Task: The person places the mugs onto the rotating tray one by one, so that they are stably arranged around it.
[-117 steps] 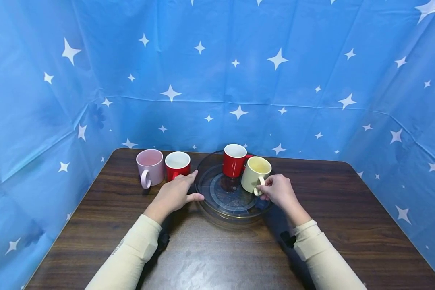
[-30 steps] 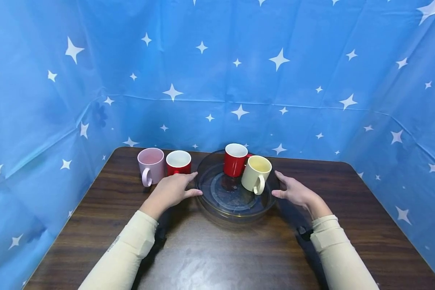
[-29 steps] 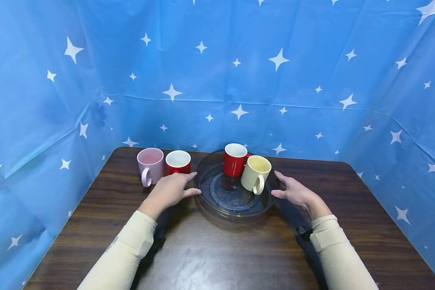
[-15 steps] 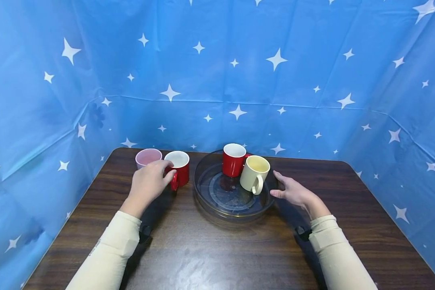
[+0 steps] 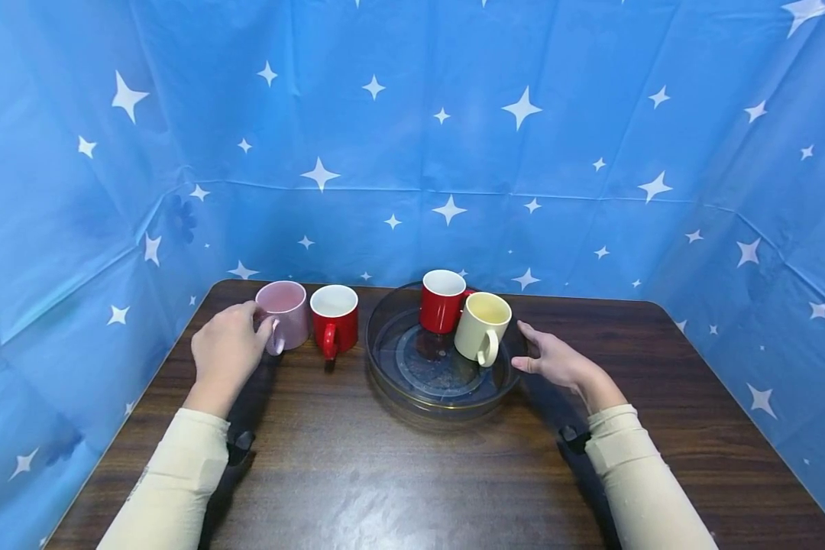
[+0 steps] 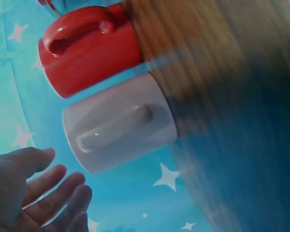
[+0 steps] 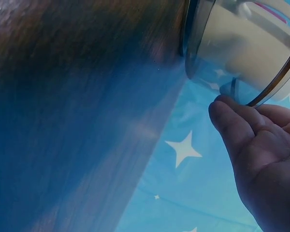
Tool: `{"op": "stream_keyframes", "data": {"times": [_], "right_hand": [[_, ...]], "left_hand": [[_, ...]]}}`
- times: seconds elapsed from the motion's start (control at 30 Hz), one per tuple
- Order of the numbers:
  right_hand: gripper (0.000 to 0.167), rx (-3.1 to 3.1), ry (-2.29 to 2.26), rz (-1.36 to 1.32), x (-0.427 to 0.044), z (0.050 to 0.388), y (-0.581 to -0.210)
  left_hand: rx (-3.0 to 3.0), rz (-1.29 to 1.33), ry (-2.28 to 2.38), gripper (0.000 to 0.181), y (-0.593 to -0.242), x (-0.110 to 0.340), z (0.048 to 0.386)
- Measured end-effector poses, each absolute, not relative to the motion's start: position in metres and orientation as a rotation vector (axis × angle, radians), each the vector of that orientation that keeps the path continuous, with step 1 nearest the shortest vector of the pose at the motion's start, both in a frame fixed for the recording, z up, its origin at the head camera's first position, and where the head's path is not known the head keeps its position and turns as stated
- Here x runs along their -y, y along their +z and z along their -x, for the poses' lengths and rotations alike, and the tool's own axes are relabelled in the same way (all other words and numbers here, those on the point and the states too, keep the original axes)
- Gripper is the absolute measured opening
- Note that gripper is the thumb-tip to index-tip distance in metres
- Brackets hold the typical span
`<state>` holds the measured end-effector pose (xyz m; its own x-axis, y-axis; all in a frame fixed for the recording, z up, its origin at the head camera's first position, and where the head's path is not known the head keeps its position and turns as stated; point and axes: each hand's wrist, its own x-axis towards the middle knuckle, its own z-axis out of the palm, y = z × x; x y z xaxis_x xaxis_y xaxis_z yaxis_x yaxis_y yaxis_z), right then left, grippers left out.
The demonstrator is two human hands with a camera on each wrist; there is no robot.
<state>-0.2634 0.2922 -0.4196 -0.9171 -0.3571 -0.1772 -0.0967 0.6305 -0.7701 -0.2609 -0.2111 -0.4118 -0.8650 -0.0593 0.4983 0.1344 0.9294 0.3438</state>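
Note:
My left hand (image 5: 228,353) is beside the pink mug (image 5: 292,325), on its left. In the left wrist view the fingers are spread and loosely bent, apart from the pink mug (image 6: 118,126). The mug stands upright, its handle toward the person. Close to its right stands a red mug (image 5: 344,328). My right hand (image 5: 562,363) is at the right side of a round clear glass dish (image 5: 412,388). In the right wrist view its fingertips seem to touch the dish wall (image 7: 203,53); the fingers are nearly straight. Inside the dish stand another red mug (image 5: 441,309) and a cream mug (image 5: 477,336).
Everything stands on a dark wooden table (image 5: 385,489). A blue curtain (image 5: 412,137) with white stars surrounds its back and sides. The dish is right of the two mugs on the table.
My left hand has left the dish's left side and moved left, past the red mug, to the pink mug. Earlier my right hand let go of the cream mug's handle and shifted to the dish's right side.

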Motion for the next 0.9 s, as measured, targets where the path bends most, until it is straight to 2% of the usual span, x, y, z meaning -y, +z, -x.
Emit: {"op": "stream_keyframes", "data": {"times": [0.4,0.9], "right_hand": [[0.082,-2.548,-1.192,0.389,-0.293,0.263,-0.420],[0.080,-2.544,-1.208,0.373,-0.293,0.260,-0.421]], "left_hand": [[2.719,-0.080,-0.534,0.041,-0.418,0.224,0.258],[2.782,-0.029,-0.716,0.034,-0.433,0.221,0.263]]}}
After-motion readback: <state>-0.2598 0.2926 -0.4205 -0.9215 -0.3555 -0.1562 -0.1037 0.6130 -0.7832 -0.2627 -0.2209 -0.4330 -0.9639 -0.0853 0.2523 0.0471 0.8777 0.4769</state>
